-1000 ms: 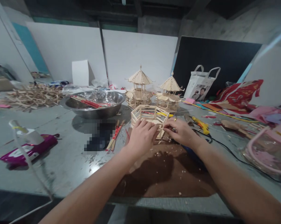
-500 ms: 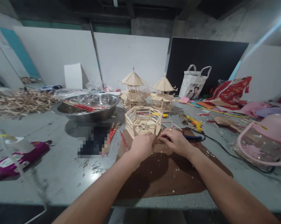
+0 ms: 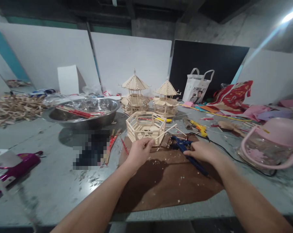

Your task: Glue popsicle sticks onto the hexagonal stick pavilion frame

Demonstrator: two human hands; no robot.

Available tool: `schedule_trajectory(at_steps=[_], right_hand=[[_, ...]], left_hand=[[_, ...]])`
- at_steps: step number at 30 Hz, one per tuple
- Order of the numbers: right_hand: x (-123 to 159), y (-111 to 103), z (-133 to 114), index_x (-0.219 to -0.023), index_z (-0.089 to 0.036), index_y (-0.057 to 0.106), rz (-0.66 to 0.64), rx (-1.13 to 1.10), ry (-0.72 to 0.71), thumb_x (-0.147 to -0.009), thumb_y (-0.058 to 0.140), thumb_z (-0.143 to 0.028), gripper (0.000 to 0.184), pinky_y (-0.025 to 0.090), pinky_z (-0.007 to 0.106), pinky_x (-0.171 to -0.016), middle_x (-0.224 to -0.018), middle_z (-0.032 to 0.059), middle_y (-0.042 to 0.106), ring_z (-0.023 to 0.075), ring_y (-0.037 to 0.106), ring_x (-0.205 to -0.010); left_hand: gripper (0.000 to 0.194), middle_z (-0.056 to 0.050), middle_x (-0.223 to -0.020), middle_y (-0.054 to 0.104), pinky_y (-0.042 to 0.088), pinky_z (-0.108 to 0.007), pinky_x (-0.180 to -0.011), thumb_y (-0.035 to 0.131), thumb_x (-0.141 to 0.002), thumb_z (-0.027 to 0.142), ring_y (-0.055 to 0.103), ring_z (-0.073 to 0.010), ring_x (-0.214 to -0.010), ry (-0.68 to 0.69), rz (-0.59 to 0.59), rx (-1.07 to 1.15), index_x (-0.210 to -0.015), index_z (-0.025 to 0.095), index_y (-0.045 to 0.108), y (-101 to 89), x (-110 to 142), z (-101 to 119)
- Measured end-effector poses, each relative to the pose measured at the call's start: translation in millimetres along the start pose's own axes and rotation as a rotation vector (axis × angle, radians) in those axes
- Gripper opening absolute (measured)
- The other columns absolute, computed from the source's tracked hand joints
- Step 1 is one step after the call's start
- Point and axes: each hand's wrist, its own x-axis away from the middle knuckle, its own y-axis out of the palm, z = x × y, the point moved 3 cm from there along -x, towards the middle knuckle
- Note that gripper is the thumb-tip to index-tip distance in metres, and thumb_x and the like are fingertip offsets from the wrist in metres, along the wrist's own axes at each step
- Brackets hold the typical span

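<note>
My left hand (image 3: 139, 150) is closed, pinching a thin wooden stick (image 3: 168, 130) that slants up to the right. Just behind it stands a hexagonal frame of wooden sticks (image 3: 134, 131), with a low railing on its sides. The fingers partly cover the frame's near edge. My right hand (image 3: 202, 151) is wrapped round a pair of blue pliers (image 3: 193, 161), whose head points left toward the frame. Beneath both hands lies a brown board (image 3: 158, 191) scattered with small wood chips.
Two stick pagodas (image 3: 135, 87) stand behind the frame. A steel basin (image 3: 88, 122) with red-wrapped sticks is at the left. To the right lie a yellow glue gun (image 3: 198, 128) with a black cord and a pink clear container (image 3: 268, 145). A white bag (image 3: 196, 87) stands at the back.
My right hand has moved right and taken hold of the blue pliers, which now lie across the board. My left hand has drawn slightly left, with the stick showing in it. The view has shifted.
</note>
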Motion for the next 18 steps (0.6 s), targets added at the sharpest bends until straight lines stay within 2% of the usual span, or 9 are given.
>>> schedule_trajectory(at_steps=[4, 7, 9, 12, 15, 16, 18], right_hand=[[-5.0, 23.2, -9.8, -0.079, -0.017, 0.064, -0.038, 0.060, -0.012, -0.069, 0.046, -0.051, 0.040, 0.039, 0.032, -0.063, -0.090, 0.0137, 0.065, 0.0278, 0.059, -0.083], [-5.6, 23.7, -8.6, -0.078, -0.015, 0.064, -0.009, 0.070, -0.017, -0.069, 0.047, -0.039, 0.031, 0.038, 0.029, -0.059, -0.086, 0.0145, 0.065, 0.0251, 0.060, -0.079], [-6.0, 18.7, -0.6, -0.074, -0.016, 0.064, 0.009, -0.011, -0.024, -0.072, 0.044, -0.039, 0.031, 0.036, 0.027, -0.055, -0.081, 0.0124, 0.065, 0.0217, 0.060, -0.073], [-5.1, 5.2, 21.7, -0.066, -0.018, 0.060, 0.088, -0.216, 0.002, -0.075, 0.040, -0.047, 0.036, 0.035, 0.025, -0.050, -0.069, 0.0073, 0.064, 0.0173, 0.057, -0.061], [1.1, -10.5, 46.3, -0.066, -0.018, 0.056, 0.274, -0.453, 0.060, -0.068, 0.049, -0.054, 0.036, 0.033, 0.024, -0.044, -0.050, 0.0010, 0.055, 0.0147, 0.051, -0.047], [4.4, -14.7, 51.3, -0.067, -0.019, 0.054, 0.351, -0.568, 0.052, -0.065, 0.054, -0.053, 0.034, 0.031, 0.023, -0.041, -0.045, -0.0017, 0.050, 0.0131, 0.048, -0.042], [11.1, -19.4, 52.7, -0.067, -0.019, 0.051, 0.479, -0.893, -0.049, -0.062, 0.059, -0.046, 0.028, 0.030, 0.022, -0.037, -0.040, -0.0060, 0.043, 0.0099, 0.040, -0.036]], left_hand=[[0.032, 0.003, -0.054, 0.047, 0.031, -0.018, -0.053, 0.038, -0.079, 0.035, 0.043, -0.0096, -0.056, -0.033, 0.015, 0.073, -0.060, 0.014, 0.053, -0.6, -0.3, 0.4], [0.033, 0.003, -0.053, 0.044, 0.030, -0.019, -0.052, 0.038, -0.078, 0.036, 0.041, -0.0098, -0.056, -0.048, 0.017, 0.117, -0.059, 0.014, 0.053, -0.9, -0.6, -0.1], [0.033, 0.002, -0.053, 0.045, 0.031, -0.019, -0.053, 0.039, -0.078, 0.037, 0.042, -0.0099, -0.056, -0.056, 0.023, 0.150, -0.059, 0.014, 0.053, -1.3, -0.8, -0.9], [0.033, 0.003, -0.053, 0.044, 0.031, -0.019, -0.053, 0.040, -0.078, 0.038, 0.041, -0.0096, -0.056, -0.055, 0.029, 0.212, -0.060, 0.013, 0.054, -2.2, -0.8, -0.9], [0.032, 0.003, -0.053, 0.044, 0.031, -0.019, -0.052, 0.041, -0.078, 0.038, 0.040, -0.0091, -0.054, -0.057, 0.030, 0.298, -0.060, 0.014, 0.053, -3.4, -0.2, 1.2], [0.032, 0.003, -0.053, 0.043, 0.031, -0.019, -0.052, 0.041, -0.078, 0.038, 0.040, -0.0090, -0.055, -0.056, 0.032, 0.323, -0.060, 0.014, 0.052, -3.7, 0.1, 2.4], [0.031, 0.002, -0.055, 0.045, 0.032, -0.019, -0.054, 0.042, -0.078, 0.037, 0.041, -0.0092, -0.056, -0.046, 0.051, 0.364, -0.059, 0.014, 0.051, -4.5, 1.3, 5.5]])
